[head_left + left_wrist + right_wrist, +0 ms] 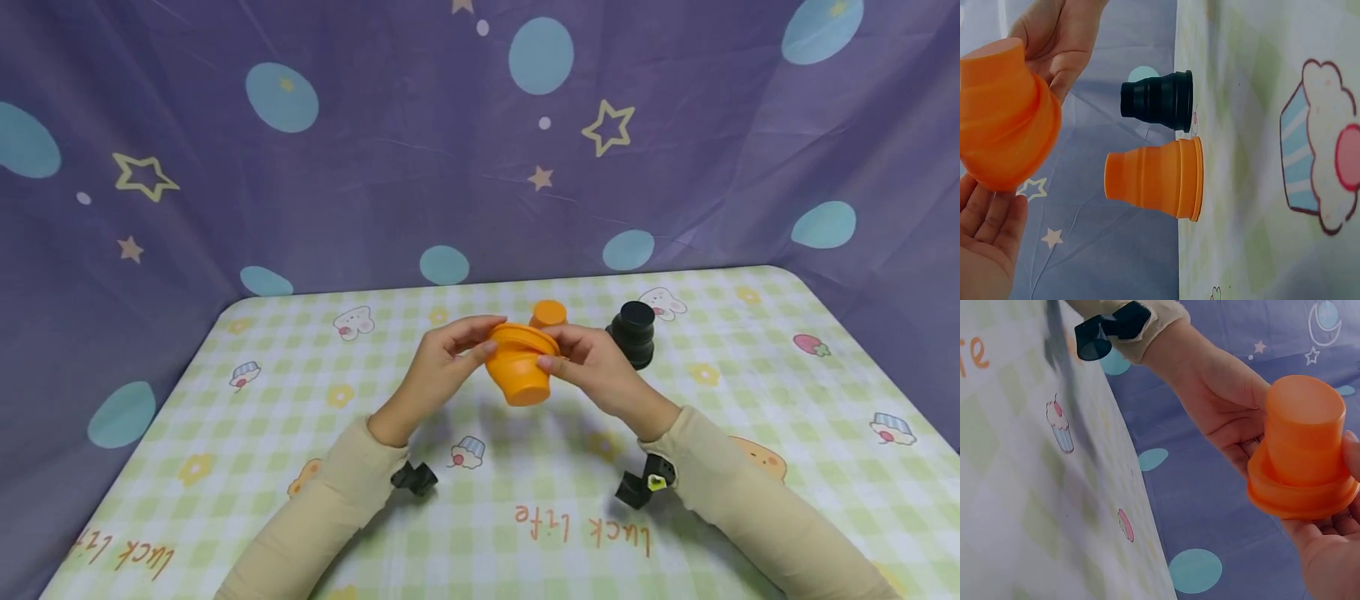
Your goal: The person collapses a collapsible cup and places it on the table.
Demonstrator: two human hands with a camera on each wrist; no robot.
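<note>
Up over the table, both hands hold an orange collapsible cup (521,371) with its narrow end down toward me. Its wall is partly folded and skewed, with a slanting crease in the left wrist view. My left hand (442,358) grips the left side near the wide rim, thumb in front. From the right, my right hand (596,371) pinches the cup, its thumb on the front wall. Beyond them a second orange cup (1154,179) stands upside down on the table, partly hidden in the head view. Right of it is a black cup (636,337), also upside down.
A green-and-white checked cloth (247,450) with cartoon prints covers the table. Behind it hangs a purple curtain (390,167) with stars and blue ovals. Small black camera mounts (415,478) sit on both wrists, below the sleeves' cuffs.
</note>
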